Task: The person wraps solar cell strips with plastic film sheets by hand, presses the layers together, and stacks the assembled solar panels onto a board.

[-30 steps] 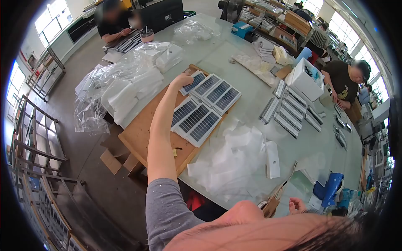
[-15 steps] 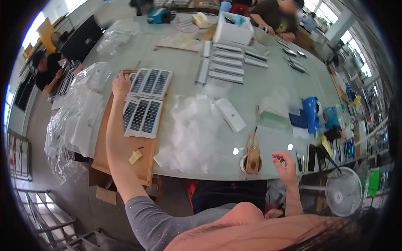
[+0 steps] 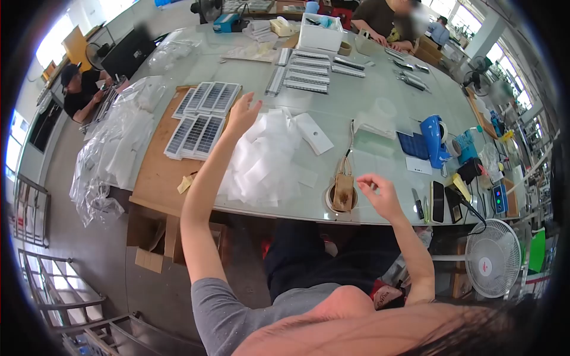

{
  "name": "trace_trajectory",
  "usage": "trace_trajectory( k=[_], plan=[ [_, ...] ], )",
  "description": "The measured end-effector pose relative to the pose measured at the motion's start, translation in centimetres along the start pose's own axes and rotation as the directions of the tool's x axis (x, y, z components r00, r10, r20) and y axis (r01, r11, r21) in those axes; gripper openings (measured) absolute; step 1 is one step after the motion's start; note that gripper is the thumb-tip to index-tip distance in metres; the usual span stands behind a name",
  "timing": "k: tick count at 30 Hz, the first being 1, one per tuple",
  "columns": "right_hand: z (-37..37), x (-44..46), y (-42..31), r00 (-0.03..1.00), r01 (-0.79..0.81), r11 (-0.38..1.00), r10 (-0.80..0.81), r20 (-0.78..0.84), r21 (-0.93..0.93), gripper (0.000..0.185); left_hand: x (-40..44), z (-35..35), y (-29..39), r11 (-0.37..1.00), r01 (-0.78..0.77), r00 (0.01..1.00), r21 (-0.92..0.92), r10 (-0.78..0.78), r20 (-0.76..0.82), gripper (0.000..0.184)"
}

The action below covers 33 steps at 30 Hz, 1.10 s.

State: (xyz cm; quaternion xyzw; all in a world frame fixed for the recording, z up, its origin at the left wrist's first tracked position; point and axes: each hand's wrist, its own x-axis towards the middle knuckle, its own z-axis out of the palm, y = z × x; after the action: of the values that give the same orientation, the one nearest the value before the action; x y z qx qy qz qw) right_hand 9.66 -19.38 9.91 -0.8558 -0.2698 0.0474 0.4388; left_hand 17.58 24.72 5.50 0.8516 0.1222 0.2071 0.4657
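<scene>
My left hand (image 3: 242, 114) is over the table with its fingers apart and nothing in it. It is beside small solar panels (image 3: 196, 135), laid in overlapping rows on a brown wooden board (image 3: 155, 178). Under and beside that wrist is a heap of thin white sheets (image 3: 264, 163). A white rectangular piece with a small hole (image 3: 313, 134) lies right of the heap. Near the table's front edge, my right hand (image 3: 381, 196) hovers with loosely bent fingers, holding nothing that I can see. Left of it, a brown block-like object with a cord (image 3: 342, 193) rests on a round dish.
Grey-white slatted bars (image 3: 307, 72) lie toward the back, near a white foam box (image 3: 319, 34). Plastic bags (image 3: 122, 130) are heaped at left. A blue tape dispenser (image 3: 435, 141), a phone (image 3: 437, 194) and a fan (image 3: 493, 258) are at right. Other people sit left and across.
My left hand has moved right from the panels' upper left edge to their right side. My right hand has risen forward and left over the table edge. The view has shifted.
</scene>
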Motion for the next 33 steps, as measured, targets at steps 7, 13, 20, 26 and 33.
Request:
trace_trajectory(
  k=[7,13,20,26,33],
  plan=[
    [6.2,9.4,-1.4,0.966,0.251,0.968,-0.250,0.061,-0.004,0.025,5.7,1.4,-5.5,0.872,0.341,0.939,-0.351,-0.331,0.090,0.056],
    [12.9,22.5,-1.9,0.904,0.349,0.863,-0.413,-0.112,-0.366,0.040,11.0,2.9,-3.9,0.777,0.479,0.875,-0.408,-0.459,0.153,0.050],
    [18.9,29.5,-2.9,0.931,0.164,0.828,-0.310,-0.193,-0.537,0.040,14.7,3.3,-0.8,0.688,0.676,0.731,-0.265,-0.579,0.362,0.043],
    [20.9,30.3,-2.9,0.888,0.172,0.826,-0.367,-0.279,-0.537,0.030,16.1,3.4,-2.4,0.718,0.661,0.728,-0.218,-0.543,0.418,0.021],
    [21.6,29.6,-3.2,0.867,0.237,0.828,-0.417,-0.274,-0.508,0.030,15.1,1.4,-2.4,0.713,0.678,0.710,-0.178,-0.571,0.413,0.017]
  ],
)
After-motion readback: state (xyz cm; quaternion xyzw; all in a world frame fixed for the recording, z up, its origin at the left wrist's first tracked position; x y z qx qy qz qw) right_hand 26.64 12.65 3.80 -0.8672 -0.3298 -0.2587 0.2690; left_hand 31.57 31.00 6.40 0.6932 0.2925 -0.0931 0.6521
